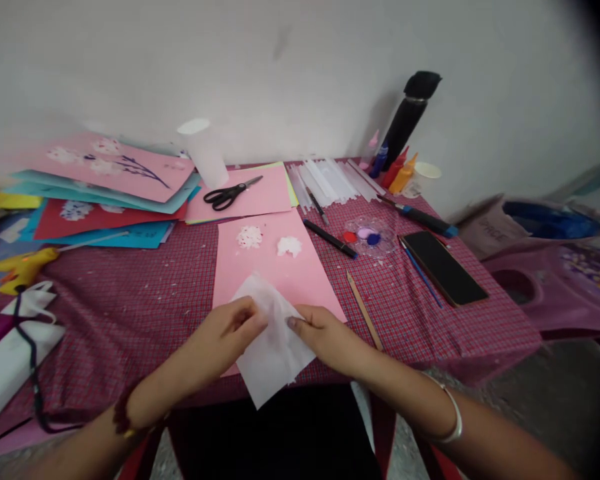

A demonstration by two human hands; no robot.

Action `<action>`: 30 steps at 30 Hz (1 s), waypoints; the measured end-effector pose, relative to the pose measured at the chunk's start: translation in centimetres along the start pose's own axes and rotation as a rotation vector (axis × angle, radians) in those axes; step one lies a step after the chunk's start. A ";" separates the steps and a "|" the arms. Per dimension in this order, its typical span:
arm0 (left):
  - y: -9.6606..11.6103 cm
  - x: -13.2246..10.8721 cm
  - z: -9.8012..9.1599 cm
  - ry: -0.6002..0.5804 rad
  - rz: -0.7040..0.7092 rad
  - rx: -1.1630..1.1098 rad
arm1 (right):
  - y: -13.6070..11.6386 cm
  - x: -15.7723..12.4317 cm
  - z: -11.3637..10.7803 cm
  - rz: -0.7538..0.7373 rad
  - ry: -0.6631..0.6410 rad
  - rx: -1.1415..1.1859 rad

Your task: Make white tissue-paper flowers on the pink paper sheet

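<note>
A thin white tissue paper [275, 353] hangs between my hands, over the near edge of the table. My left hand [237, 323] pinches its left side with curled fingers. On the right side, my right hand [323, 333] grips the tissue with the thumb on top. Partly under it lies a sheet of pink paper [230, 273], whose lower part is covered by the tissue and my hands. Two fluffy white flower shapes, one to the left [250, 237] and one to the right [289, 246], sit on the upper part of the pink sheet.
Black scissors [230, 193] rest on stacked paper behind. To the right are a black marker [330, 239], a paint palette [387, 243], a pencil [364, 310], a paintbrush [423, 273] and a phone [445, 267]. Farther left lies a yellow glue gun [23, 270] beside painted cards [130, 170].
</note>
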State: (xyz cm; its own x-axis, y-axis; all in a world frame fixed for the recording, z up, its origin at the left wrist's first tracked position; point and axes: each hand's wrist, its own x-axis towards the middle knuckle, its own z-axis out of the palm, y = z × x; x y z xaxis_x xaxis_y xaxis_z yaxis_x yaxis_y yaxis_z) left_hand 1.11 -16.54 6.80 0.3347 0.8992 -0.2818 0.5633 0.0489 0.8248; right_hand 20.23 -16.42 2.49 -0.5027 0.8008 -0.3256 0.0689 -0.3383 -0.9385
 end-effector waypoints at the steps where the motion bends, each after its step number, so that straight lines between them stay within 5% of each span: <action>1: 0.3 0.6 -0.2 -0.050 0.018 0.087 | -0.2 0.0 0.2 -0.041 -0.007 -0.063; 7: 1.8 2.3 -1.1 -0.090 0.104 0.453 | -0.3 0.0 0.7 -0.172 -0.003 -0.168; 12: 1.5 1.2 -2.1 -0.093 0.046 0.458 | 0.5 -0.3 -0.3 -0.019 0.093 0.028; 17: 1.8 0.0 -1.2 -0.127 0.101 0.548 | -0.7 -0.3 0.2 -0.136 0.016 -0.145; 21: 2.3 -0.7 -0.6 -0.186 0.148 0.571 | -1.1 0.5 0.2 -0.243 0.141 -0.457; 25: 1.6 -1.1 -1.5 -0.226 0.109 0.542 | -0.4 1.4 -0.7 -0.162 0.204 -0.363; 30: 0.1 -0.5 -2.2 -0.196 0.071 0.528 | -0.5 1.8 -0.6 -0.135 0.134 -0.312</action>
State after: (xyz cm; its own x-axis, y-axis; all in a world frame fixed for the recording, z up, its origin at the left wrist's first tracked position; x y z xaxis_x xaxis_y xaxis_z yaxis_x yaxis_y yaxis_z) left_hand -0.59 -16.00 8.10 0.4911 0.7923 -0.3621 0.8187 -0.2778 0.5025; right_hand 19.85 -14.52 2.32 -0.4094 0.8925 -0.1893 0.2798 -0.0747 -0.9572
